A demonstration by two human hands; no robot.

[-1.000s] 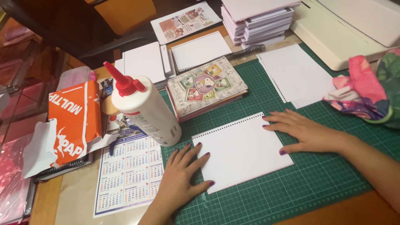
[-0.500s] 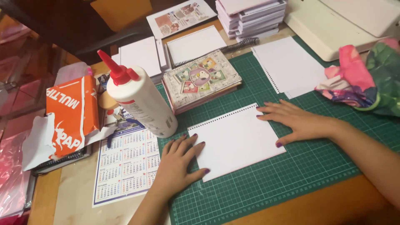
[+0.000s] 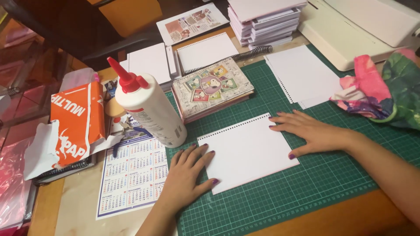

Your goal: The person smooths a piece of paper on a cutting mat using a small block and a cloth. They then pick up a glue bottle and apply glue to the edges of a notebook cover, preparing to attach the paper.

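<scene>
both hands' fingers lie flat, spread on a white punched sheet stack [image 3: 247, 150], left hand [image 3: 186, 175], right hand [image 3: 308, 131].

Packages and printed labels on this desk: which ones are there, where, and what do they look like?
Torn orange-and-white paper wrapper: far left, crumpled open.
White glue bottle with red nozzle: upright beside the left hand, small label low on its side.
Printed calendar sheet: flat, left of the green cutting mat, blue-edged.
Colourful cartoon-cover booklets: stacked behind.

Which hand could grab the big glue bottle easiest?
Probably the left hand: it rests at the punched white sheet's left edge, right below the glue bottle. The right hand lies across the sheet, farther away.
</scene>
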